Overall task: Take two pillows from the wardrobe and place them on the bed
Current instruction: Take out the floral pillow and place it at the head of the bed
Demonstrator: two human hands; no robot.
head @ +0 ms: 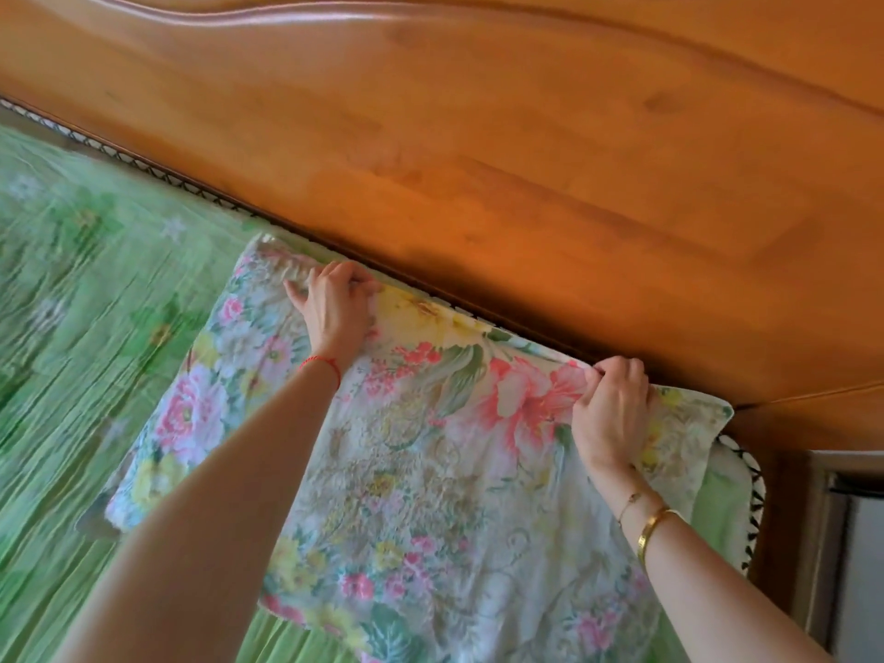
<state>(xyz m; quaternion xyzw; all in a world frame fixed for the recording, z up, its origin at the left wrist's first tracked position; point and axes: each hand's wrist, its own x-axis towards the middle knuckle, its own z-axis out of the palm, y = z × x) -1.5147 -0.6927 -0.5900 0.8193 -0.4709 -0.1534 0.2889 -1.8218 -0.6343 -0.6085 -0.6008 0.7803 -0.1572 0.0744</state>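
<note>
A flowered pillow (421, 471) in pink, yellow and green lies flat on the green bed sheet (86, 289), its far edge against the wooden headboard (478, 150). My left hand (335, 308) grips that far edge near the pillow's left corner, fingers curled into the fabric. My right hand (612, 409) pinches the same edge near the right corner. Both forearms reach across the pillow and hide parts of it. Only one pillow shows; the wardrobe is out of view.
The headboard fills the upper half of the view. A black-and-white trim (158, 172) runs along the mattress edge below it. At the far right stands a grey piece of furniture (856, 543) beside the bed corner. Green sheet stretches left of the pillow.
</note>
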